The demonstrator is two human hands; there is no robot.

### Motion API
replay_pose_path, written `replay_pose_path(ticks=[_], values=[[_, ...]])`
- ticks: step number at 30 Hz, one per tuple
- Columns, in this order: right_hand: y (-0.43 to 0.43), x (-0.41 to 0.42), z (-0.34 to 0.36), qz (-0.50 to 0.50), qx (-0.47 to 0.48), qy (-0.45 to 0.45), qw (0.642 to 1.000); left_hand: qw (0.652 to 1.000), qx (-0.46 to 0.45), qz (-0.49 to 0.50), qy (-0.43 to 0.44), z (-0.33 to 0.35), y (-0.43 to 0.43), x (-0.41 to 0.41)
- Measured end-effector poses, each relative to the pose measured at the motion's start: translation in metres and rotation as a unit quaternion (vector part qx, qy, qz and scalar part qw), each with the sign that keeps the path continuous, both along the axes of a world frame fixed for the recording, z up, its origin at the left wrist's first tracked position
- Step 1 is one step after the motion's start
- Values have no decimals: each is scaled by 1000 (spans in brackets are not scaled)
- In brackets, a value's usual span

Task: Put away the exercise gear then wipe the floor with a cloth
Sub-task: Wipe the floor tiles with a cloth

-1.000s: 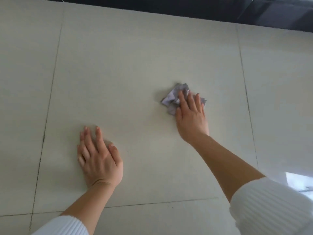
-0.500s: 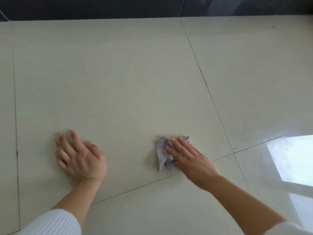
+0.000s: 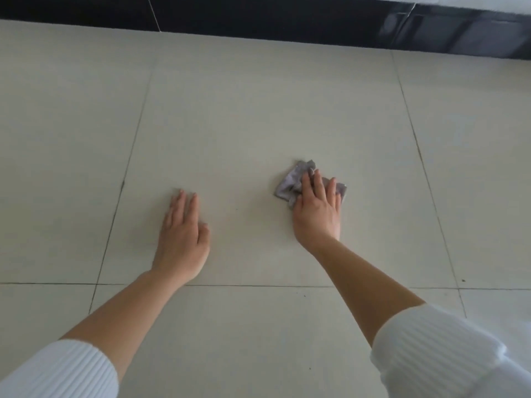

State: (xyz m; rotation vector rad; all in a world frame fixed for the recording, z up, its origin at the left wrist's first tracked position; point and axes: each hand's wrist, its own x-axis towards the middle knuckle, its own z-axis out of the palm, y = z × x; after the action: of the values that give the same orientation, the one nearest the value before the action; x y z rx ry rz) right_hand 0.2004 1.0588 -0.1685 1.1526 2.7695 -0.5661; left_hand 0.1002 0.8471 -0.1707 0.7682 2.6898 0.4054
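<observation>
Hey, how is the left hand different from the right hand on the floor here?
The right hand presses a crumpled grey cloth against the floor, while the left hand rests on bare tile. The right hand reaches farther forward than the left hand. Both lie palm down with fingers fairly straight.

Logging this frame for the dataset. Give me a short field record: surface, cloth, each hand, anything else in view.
surface: pale tiled floor, dark grout lines
cloth: crumpled grey cloth, lying on the floor, partly under the right hand
right: right hand presses the cloth down, fingers straight
left: left hand flat on bare floor, holds nothing, apart from the cloth
clothing: white ribbed sleeves on both arms
far edge: dark glossy band along the top
</observation>
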Motion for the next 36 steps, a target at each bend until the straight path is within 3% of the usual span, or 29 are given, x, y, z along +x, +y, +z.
replay_pose_path(ticks=[3, 6, 9, 11, 14, 17, 20, 22, 24, 28, 30, 32, 34, 36], values=[[-61, -28, 4, 152, -33, 8, 988, 999, -32, 1, -19, 7, -28, 17], [-112, -10, 10, 293, -38, 13, 955, 997, -68, 6, 28, 15, -54, 33], [-106, 35, 6, 409, -23, 39, 912, 995, -95, -15, 35, 13, -64, 42], [-72, 68, 0, 434, 15, 72, 898, 994, -110, -8, -2, 13, -68, 46], [-3, 116, -2, 312, 48, 59, 947, 990, -135, -44, 12, 18, -84, 54], [43, 150, 7, 51, 59, 35, 996, 978, -176, -107, 28, 29, -105, 70], [30, 148, 9, -124, 23, 5, 992, 970, -221, -101, -11, 33, -121, 86], [-9, 135, 9, -142, -1, 27, 989, 958, -266, -104, -28, 39, -122, 97], [-58, 127, 5, -82, -23, 49, 995, 949, -285, -131, -34, 45, -122, 106], [-148, 135, 2, 176, -17, 77, 981, 926, -314, -208, -12, 61, -141, 85], [-167, 141, -3, 328, -12, 79, 941, 918, -342, -200, -9, 64, -150, 67], [-162, 144, -11, 468, -1, 89, 879, 918, -356, -175, -11, 61, -151, 59], [-135, 146, -17, 552, 34, 79, 829, 927, -337, -159, -36, 53, -144, 61], [-99, 148, -17, 538, 67, 82, 837, 933, -321, -146, -65, 47, -138, 67]])
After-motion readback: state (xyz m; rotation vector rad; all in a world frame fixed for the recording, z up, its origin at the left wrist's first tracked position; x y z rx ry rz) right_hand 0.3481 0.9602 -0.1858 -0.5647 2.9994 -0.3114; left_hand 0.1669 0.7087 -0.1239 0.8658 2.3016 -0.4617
